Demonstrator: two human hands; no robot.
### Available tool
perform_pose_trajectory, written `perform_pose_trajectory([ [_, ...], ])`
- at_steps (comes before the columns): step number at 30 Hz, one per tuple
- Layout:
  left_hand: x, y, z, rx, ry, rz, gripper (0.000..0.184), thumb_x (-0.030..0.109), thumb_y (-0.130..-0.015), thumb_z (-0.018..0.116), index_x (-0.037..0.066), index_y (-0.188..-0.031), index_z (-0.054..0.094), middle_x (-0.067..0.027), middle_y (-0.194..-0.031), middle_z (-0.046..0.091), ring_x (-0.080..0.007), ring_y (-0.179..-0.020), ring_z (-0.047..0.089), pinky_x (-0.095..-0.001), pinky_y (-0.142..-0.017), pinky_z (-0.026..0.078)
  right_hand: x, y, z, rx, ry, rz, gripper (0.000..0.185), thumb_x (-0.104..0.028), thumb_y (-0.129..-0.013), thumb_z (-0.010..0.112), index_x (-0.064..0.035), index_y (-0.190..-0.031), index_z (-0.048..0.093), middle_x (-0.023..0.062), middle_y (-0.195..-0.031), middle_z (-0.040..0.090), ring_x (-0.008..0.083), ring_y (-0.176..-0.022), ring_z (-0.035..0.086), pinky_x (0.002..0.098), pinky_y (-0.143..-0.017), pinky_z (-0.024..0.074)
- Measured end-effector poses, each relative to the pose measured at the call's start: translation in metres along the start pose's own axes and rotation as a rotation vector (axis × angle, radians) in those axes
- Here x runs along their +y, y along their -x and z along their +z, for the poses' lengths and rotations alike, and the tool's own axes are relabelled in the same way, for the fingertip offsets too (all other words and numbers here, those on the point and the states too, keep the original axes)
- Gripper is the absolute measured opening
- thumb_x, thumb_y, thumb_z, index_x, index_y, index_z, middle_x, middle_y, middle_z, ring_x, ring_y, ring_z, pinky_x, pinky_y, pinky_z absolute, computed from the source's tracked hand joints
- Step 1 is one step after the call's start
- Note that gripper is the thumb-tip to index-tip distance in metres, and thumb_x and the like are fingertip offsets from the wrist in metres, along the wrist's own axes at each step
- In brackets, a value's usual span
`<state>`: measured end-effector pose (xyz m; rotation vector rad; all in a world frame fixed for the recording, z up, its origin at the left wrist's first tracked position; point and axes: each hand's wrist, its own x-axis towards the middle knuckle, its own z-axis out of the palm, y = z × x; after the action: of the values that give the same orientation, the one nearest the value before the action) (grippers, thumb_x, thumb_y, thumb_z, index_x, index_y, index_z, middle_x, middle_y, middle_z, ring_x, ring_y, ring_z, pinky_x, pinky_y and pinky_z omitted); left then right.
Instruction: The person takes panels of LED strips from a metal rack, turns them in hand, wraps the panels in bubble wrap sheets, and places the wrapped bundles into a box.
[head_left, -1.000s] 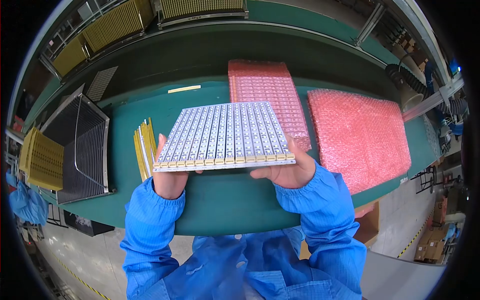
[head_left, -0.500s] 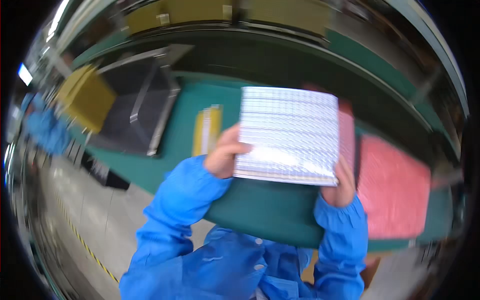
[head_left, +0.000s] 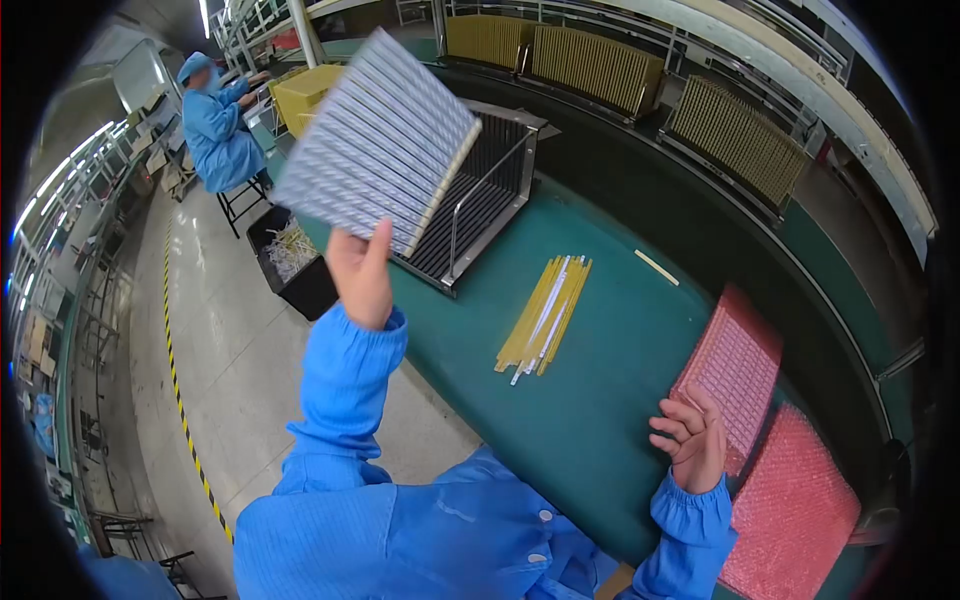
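My left hand [head_left: 365, 280] is raised at the left, closed on the lower edge of a silvery-white panel [head_left: 385, 140] with fine parallel lines and a pale strip along one edge. The panel is tilted in front of a black slotted rack [head_left: 505, 195] and hides part of it. Low on the right, my right hand [head_left: 690, 440] holds nothing; its fingers are apart and partly curled. It is nearest to a stack of grid-marked panels [head_left: 740, 370] in pink wrapping. Beside them lies pink bubble wrap [head_left: 790, 510].
Several yellow and white strips [head_left: 545, 315] lie on the green table [head_left: 600, 420], with a short pale strip [head_left: 657, 267] farther back. Racks of yellow boards [head_left: 590, 70] stand behind. Left are yellow boards [head_left: 300, 98], a black scrap bin [head_left: 312, 292] and a seated co-worker [head_left: 215, 130].
Both hands held the panel before. My right hand has let go and sits lower right; my left hand has carried the panel left toward the black rack. The view has turned left.
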<state>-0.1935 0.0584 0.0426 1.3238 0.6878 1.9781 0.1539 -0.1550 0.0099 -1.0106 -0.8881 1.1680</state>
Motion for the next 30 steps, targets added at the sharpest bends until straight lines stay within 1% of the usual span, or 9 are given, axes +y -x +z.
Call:
perform_pose_trajectory([
  [2, -0.036, -0.002, -0.015, 0.029, -0.092, -0.164, 0.034, -0.005, -0.08, 0.052, -0.005, -0.113, 0.045, -0.0074, -0.104, 0.056, -0.0136, -0.092, 0.053, -0.025, -0.08, 0.04, 0.003, -0.001, 0.0, 0.0, -0.001, 0.028, 0.049, -0.039, -0.092, 0.03, -0.0036, -0.125, 0.031, 0.0179, -0.107, 0.054, 0.0237, -0.089, 0.059, 0.0308, -0.069, 0.0523],
  [4, -0.065, 0.001, -0.019, 0.008, -0.112, -0.162, 0.031, 0.0, -0.08, 0.054, 0.003, -0.11, 0.05, -0.0008, -0.092, 0.059, -0.0038, -0.064, 0.047, -0.0178, -0.05, 0.032, 0.006, -0.001, -0.002, 0.01, -0.003, 0.037, 0.049, -0.039, -0.091, 0.031, -0.0036, -0.125, 0.031, 0.0181, -0.107, 0.053, 0.024, -0.088, 0.059, 0.031, -0.069, 0.0523],
  [5, -0.074, 0.002, -0.02, 0.006, -0.105, -0.16, 0.031, 0.0, -0.08, 0.054, 0.003, -0.11, 0.05, -0.0008, -0.092, 0.059, -0.0038, -0.064, 0.047, -0.0178, -0.05, 0.032, 0.006, -0.001, -0.004, 0.021, -0.009, 0.05, 0.049, -0.039, -0.091, 0.032, -0.0036, -0.125, 0.03, 0.0182, -0.108, 0.053, 0.0244, -0.088, 0.059, 0.0312, -0.069, 0.0524],
  [10, -0.08, -0.004, -0.017, -0.135, -0.199, -0.158, 0.033, -0.001, -0.08, 0.054, 0.0, -0.112, 0.048, -0.0025, -0.096, 0.059, -0.005, -0.072, 0.052, -0.0182, -0.056, 0.038, 0.008, -0.003, -0.008, 0.021, -0.001, 0.045, 0.051, -0.04, -0.09, 0.034, -0.0038, -0.125, 0.03, 0.0185, -0.108, 0.053, 0.025, -0.088, 0.059, 0.0314, -0.069, 0.0525],
  [15, -0.085, -0.009, -0.023, -0.256, -0.191, -0.194, 0.033, -0.005, -0.08, 0.051, -0.005, -0.113, 0.046, -0.0087, -0.105, 0.057, -0.0141, -0.096, 0.054, -0.0267, -0.084, 0.041, 0.008, -0.002, -0.006, 0.005, 0.005, 0.052, 0.052, -0.042, -0.09, 0.035, -0.0039, -0.125, 0.029, 0.0185, -0.108, 0.053, 0.025, -0.088, 0.059, 0.0314, -0.069, 0.0524],
  [24, -0.082, -0.011, -0.024, -0.327, -0.227, -0.3, 0.036, -0.004, -0.08, 0.053, -0.004, -0.115, 0.045, -0.0082, -0.108, 0.055, -0.0127, -0.097, 0.053, -0.0263, -0.085, 0.04, 0.003, 0.0, -0.001, 0.011, 0.033, 0.054, 0.053, -0.043, -0.089, 0.034, -0.0019, -0.122, 0.03, 0.0197, -0.107, 0.052, 0.0255, -0.088, 0.058, 0.0312, -0.071, 0.0505],
  [26, -0.07, -0.016, -0.018, -0.351, -0.19, -0.256, 0.042, 0.001, -0.082, 0.053, -0.005, -0.121, 0.039, -0.011, -0.116, 0.051, -0.0159, -0.105, 0.049, -0.0281, -0.09, 0.037, 0.002, 0.0, -0.001, 0.015, 0.034, 0.058, 0.053, -0.044, -0.089, 0.034, -0.0019, -0.122, 0.031, 0.0197, -0.107, 0.052, 0.0255, -0.088, 0.058, 0.0307, -0.07, 0.0504],
  [28, -0.047, -0.038, -0.008, -0.168, -0.195, 0.024, 0.05, 0.007, -0.082, 0.056, -0.004, -0.125, 0.033, -0.0161, -0.118, 0.048, -0.0228, -0.11, 0.045, -0.0311, -0.092, 0.036, 0.001, -0.001, 0.0, 0.023, 0.039, 0.054, 0.053, -0.043, -0.089, 0.034, -0.0018, -0.122, 0.031, 0.0192, -0.106, 0.053, 0.0252, -0.087, 0.058, 0.0305, -0.07, 0.0503],
  [30, -0.024, -0.071, 0.003, -0.095, -0.317, 0.047, 0.054, 0.014, -0.082, 0.056, -0.001, -0.128, 0.031, -0.0187, -0.121, 0.045, -0.0273, -0.114, 0.041, -0.0354, -0.094, 0.035, 0.005, -0.001, 0.002, 0.02, 0.046, 0.065, 0.052, -0.043, -0.089, 0.034, -0.0016, -0.122, 0.031, 0.0186, -0.105, 0.053, 0.0249, -0.086, 0.058, 0.0303, -0.069, 0.0502],
])
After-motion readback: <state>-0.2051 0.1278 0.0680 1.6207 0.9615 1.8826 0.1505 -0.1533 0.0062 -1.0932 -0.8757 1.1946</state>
